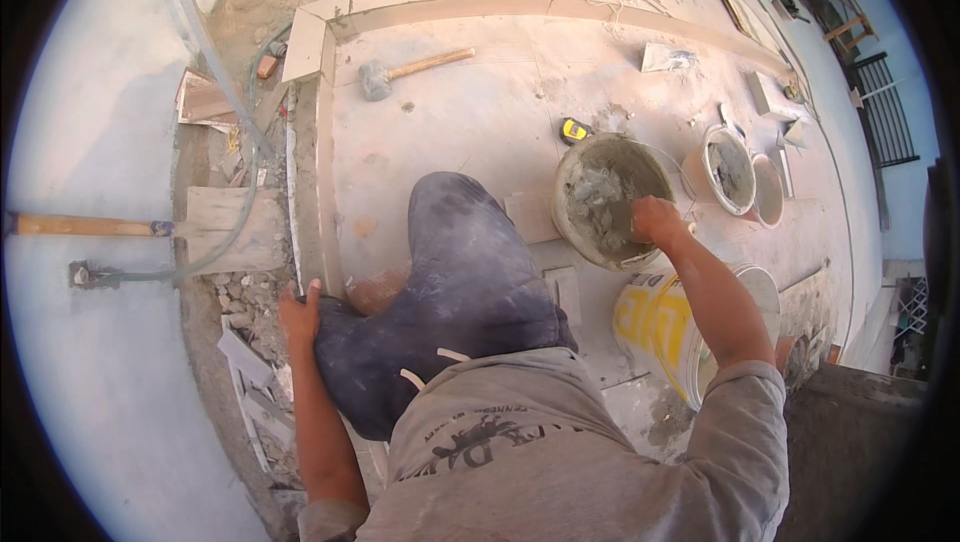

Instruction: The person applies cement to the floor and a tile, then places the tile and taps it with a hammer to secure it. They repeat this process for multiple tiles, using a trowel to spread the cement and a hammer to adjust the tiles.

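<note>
Head | right grip [655, 221] clamped on trowel [619, 221], blade leftward in mortar [597, 190] | left grip [299, 312] unclear

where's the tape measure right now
In the head view, the yellow-and-black tape measure lies on the floor, right of centre, close by the upper-left rim of the mortar bucket where the right hand is.
</note>
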`<state>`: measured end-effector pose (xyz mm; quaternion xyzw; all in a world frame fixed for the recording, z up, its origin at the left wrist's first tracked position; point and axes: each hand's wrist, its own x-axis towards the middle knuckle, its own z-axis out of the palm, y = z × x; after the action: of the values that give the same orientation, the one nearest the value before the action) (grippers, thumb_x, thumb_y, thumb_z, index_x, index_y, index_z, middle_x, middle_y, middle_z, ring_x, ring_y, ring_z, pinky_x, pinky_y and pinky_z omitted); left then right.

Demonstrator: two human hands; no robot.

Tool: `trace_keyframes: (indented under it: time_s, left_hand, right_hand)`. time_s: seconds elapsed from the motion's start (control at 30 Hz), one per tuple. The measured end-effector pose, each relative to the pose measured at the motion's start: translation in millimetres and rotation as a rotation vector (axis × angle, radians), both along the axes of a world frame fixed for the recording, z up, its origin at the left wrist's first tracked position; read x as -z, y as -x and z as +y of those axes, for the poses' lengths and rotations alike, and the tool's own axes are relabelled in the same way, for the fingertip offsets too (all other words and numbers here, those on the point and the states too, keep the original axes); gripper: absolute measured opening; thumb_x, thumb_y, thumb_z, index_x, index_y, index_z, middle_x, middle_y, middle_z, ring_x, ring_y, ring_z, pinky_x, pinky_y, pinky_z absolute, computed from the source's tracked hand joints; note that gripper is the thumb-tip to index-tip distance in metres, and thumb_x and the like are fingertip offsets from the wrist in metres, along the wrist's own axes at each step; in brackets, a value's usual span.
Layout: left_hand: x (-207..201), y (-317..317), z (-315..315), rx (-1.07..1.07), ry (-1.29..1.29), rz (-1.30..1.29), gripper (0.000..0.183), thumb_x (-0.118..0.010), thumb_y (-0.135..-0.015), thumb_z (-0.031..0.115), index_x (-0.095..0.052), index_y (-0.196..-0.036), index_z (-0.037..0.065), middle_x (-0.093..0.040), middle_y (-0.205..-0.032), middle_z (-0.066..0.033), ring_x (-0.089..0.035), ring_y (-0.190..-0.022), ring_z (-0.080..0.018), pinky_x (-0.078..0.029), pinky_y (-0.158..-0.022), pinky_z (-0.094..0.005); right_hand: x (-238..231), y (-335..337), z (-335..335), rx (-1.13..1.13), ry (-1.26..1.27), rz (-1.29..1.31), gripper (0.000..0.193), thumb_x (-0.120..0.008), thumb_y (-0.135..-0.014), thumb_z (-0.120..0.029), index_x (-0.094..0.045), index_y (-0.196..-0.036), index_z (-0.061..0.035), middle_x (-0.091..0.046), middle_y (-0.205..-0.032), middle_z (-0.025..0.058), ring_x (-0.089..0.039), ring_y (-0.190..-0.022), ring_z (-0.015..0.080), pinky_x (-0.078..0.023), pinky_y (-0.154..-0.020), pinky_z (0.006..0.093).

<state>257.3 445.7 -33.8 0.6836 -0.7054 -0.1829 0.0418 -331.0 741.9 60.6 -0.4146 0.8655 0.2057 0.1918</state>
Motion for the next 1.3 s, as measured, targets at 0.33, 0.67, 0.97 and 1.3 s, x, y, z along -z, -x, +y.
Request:
trace_keyframes:
  time_s: [0.33,0.67,0.97,1.3]
  left_hand:
    - [4.5,-3.0,6.4,-0.023,0.11,0.094,0.081,-0.067,-0.087,0.06,-0.058,-0.131,-0.007,-0.059,-0.132,-0.0304,-0.055,-0.125,-0.0441,-0.042,-0.107,-0.0477]
    - [-4.3,4.5,6.9,-0.059,0.088,0.067,0.076,-0.065,-0.088,0.059,-0.061,-0.13,-0.003,-0.061,-0.13,-0.0277,-0.058,-0.122,-0.0426,-0.045,-0.104,-0.0478]
    - [-25.7,13.3,10.2,-0.174,-0.125,0.01,0.073,-0.066,-0.088,0.056,-0.06,-0.131,-0.003,-0.06,-0.132,-0.026,-0.053,-0.127,-0.0412,-0.039,-0.109,-0.048]
    - [-13.1,17.9,9.5,-0.309,0.014,0.206,0.068,-0.068,-0.088,0.051,-0.061,-0.125,-0.006,-0.061,-0.127,-0.0266,-0.055,-0.122,-0.0419,-0.041,-0.107,-0.0471]
  right_hand:
    - [2.1,18.0,-6.9,-0.153,-0.08,-0.094,0.017,-0.068,-0.077,-0.017,-0.078,-0.088,-0.0086,-0.075,-0.092,0.0153,-0.073,-0.089,0.033,-0.058,-0.081,0.0429]
    - [-18.0,-7.4,-9.1,-0.302,0.099,-0.183,0.031,-0.063,-0.085,-0.03,-0.074,-0.084,-0.0012,-0.071,-0.085,0.0233,-0.07,-0.086,0.0417,-0.056,-0.081,0.0491]
    - [-91.6,23.4,18.7,-0.12,0.422,-0.413,0.034,-0.068,-0.083,-0.033,-0.074,-0.081,0.0004,-0.065,-0.069,0.0225,-0.064,-0.063,0.0384,-0.05,-0.063,0.0442]
    - [-26.9,-27.8,-125.9,-0.047,0.622,-0.838,0.022,-0.059,-0.094,-0.021,-0.063,-0.098,0.0,-0.062,-0.075,0.0042,-0.061,-0.059,0.0135,-0.049,-0.053,0.0273]
